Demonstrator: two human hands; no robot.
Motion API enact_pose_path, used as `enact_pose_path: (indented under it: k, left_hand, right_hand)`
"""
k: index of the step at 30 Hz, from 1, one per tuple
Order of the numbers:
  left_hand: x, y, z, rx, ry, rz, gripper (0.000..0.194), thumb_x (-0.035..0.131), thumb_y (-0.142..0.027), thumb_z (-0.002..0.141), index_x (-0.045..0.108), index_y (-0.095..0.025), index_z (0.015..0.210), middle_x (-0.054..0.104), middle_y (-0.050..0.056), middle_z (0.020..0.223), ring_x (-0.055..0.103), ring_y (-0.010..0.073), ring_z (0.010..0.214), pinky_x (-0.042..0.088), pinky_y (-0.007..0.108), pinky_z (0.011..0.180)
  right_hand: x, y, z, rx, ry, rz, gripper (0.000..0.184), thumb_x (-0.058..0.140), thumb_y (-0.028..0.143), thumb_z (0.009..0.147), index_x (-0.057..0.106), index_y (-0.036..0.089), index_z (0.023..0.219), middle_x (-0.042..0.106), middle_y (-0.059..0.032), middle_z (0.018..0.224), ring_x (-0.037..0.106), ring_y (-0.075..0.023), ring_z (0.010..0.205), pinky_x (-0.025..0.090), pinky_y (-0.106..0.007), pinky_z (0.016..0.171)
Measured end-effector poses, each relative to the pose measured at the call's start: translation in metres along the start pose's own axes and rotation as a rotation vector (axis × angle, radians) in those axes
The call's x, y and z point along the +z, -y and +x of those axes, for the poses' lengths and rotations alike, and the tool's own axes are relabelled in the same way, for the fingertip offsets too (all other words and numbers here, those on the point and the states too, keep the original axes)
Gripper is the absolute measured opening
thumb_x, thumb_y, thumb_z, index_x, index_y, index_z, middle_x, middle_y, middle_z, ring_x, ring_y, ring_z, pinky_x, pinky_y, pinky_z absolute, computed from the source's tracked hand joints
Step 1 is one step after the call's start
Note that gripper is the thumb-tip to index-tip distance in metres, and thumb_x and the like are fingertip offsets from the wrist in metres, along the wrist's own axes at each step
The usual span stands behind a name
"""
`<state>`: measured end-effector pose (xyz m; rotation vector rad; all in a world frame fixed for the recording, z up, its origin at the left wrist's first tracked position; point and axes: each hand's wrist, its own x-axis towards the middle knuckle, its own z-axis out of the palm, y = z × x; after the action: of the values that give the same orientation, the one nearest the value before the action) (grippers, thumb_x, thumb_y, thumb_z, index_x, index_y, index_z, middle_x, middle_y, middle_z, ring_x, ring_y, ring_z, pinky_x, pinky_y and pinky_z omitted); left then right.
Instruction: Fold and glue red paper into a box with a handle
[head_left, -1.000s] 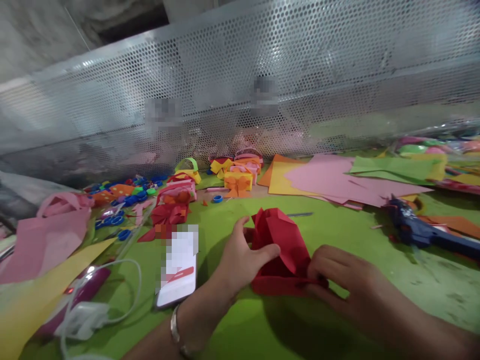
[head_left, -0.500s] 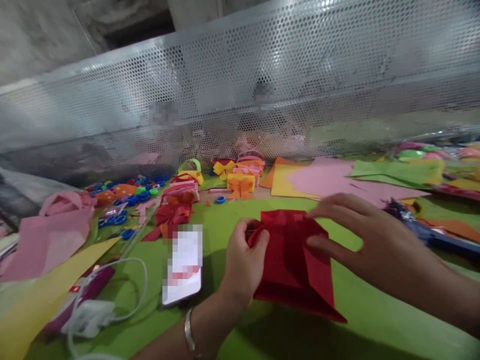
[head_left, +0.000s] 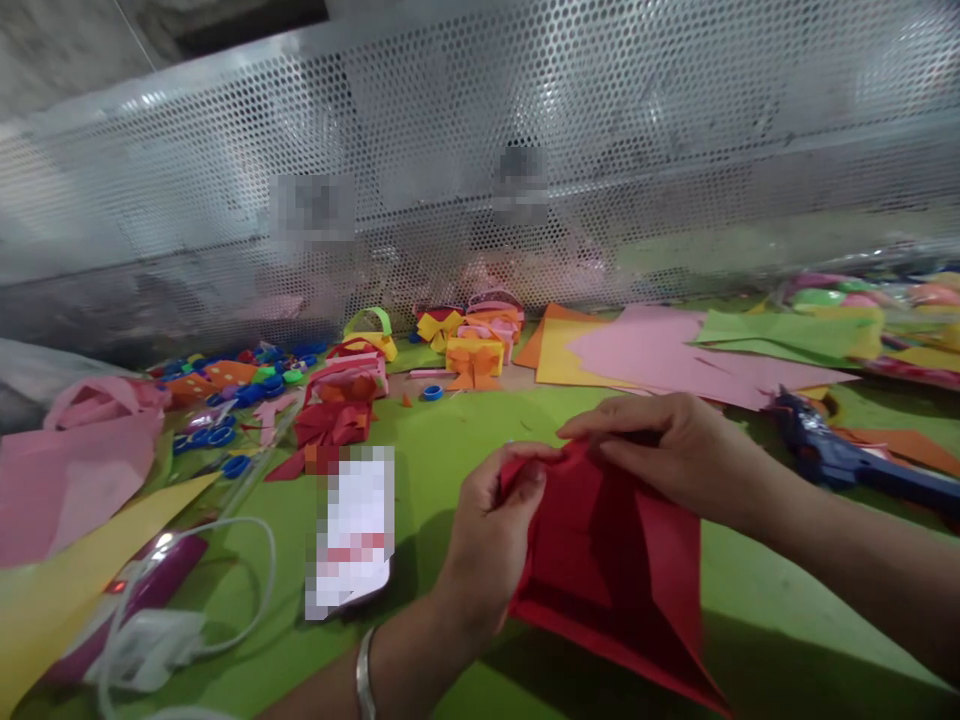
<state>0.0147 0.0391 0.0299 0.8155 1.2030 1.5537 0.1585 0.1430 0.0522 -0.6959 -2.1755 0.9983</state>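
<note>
A red folded bag (head_left: 607, 560), of felt or paper, is held above the green tabletop in front of me. My left hand (head_left: 495, 530) pinches its upper left edge, the thumb on the near face. At the top edge my right hand (head_left: 660, 445) grips the material between thumb and fingers, close to the left fingertips. The lower part of the bag flares toward me. Its far side is hidden. A phone (head_left: 356, 530) with a blurred, lit screen stands left of my left hand.
Small bags with bows, one yellow (head_left: 474, 360), stand further back. Pink sheets (head_left: 675, 345) lie behind my right hand, and a blue glue gun (head_left: 832, 450) at right. A power strip (head_left: 142, 600) with a white charger (head_left: 154, 645) sits at left. A perforated metal panel (head_left: 420, 170) rises behind.
My right hand has closed from spread fingers onto the bag's top edge. The bag has tilted and spread lower toward me. The view has shifted slightly.
</note>
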Motion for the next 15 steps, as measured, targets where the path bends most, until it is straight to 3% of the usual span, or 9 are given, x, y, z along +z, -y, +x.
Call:
enact_pose_path:
  k: [3,7,11,15]
  left_hand:
    - [-0.0006,-0.0016,0.0013,0.012,0.027,0.052,0.017,0.059,-0.012,0.07,0.07,-0.02,0.081,0.072,0.002,0.087,0.064,0.0177,0.085,0.048,0.027,0.079]
    - [-0.0005,-0.0023,0.0018,0.03,-0.003,0.164,0.018,0.055,-0.01,0.072,0.067,-0.019,0.081,0.071,0.002,0.087,0.062,0.017,0.084,0.047,0.029,0.08]
    - [0.0003,-0.0014,0.0009,0.054,-0.04,0.236,0.016,0.054,-0.01,0.075,0.065,-0.019,0.081,0.07,0.003,0.088,0.061,0.0171,0.084,0.047,0.03,0.08]
    - [0.0002,-0.0027,-0.0039,0.023,0.045,0.135,0.017,0.066,-0.016,0.074,0.065,-0.018,0.091,0.07,0.004,0.09,0.062,0.0174,0.083,0.048,0.028,0.076]
  right_hand:
    - [-0.0013,-0.0007,0.001,-0.051,0.034,0.02,0.026,0.051,0.018,0.074,0.076,0.022,0.079,0.073,-0.0005,0.077,0.067,-0.0129,0.071,0.052,-0.021,0.061]
    - [-0.001,0.0038,-0.001,-0.107,0.062,-0.089,0.027,0.049,0.014,0.075,0.074,0.023,0.08,0.072,-0.0018,0.083,0.066,-0.0132,0.075,0.05,-0.023,0.065]
    - [0.0013,0.008,-0.0047,-0.239,0.114,-0.238,0.01,0.06,0.019,0.076,0.069,0.022,0.077,0.068,-0.0012,0.082,0.061,-0.0136,0.073,0.046,-0.025,0.065]
    - [0.0036,0.0068,-0.006,-0.254,0.022,-0.341,0.015,0.057,0.027,0.082,0.062,0.021,0.069,0.066,-0.0001,0.073,0.058,-0.0133,0.064,0.041,-0.025,0.058]
